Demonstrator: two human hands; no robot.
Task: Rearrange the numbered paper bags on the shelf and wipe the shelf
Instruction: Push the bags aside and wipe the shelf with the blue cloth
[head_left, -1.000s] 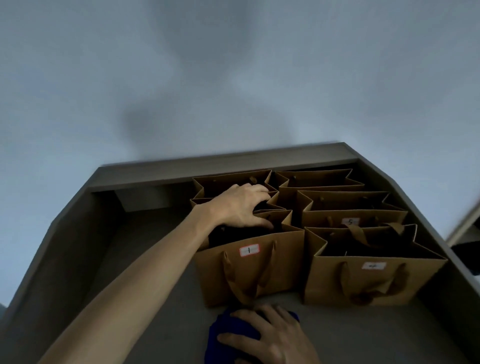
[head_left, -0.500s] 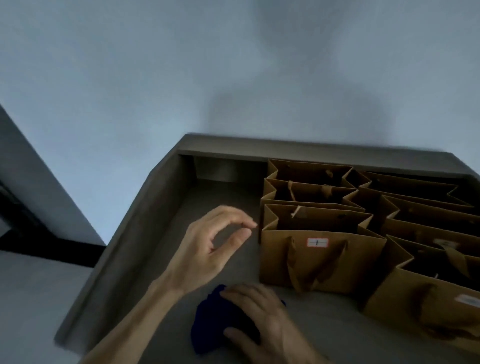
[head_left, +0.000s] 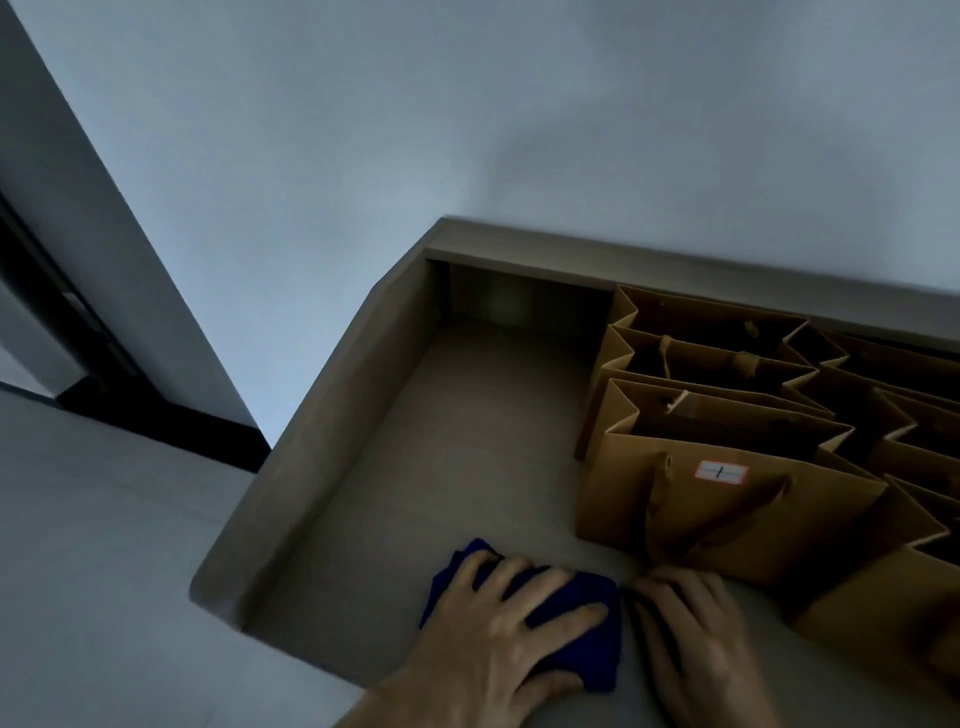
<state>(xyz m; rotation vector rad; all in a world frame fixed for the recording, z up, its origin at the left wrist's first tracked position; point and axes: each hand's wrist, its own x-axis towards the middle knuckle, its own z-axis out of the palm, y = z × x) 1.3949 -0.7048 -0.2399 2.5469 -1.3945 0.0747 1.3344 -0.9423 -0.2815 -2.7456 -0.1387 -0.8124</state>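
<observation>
Head view, left hand (head_left: 511, 618) flat on blue cloth (head_left: 582, 623), right hand (head_left: 696, 644) flat beside, holding nothing

White red-bordered label (head_left: 721, 472) reading "1" on front of nearest paper bag (head_left: 727, 519).

I see a pale wall (head_left: 467, 130) rising far beyond my hands, and a dark doorway (head_left: 47, 291) and grey floor (head_left: 93, 545) off to their left.
</observation>
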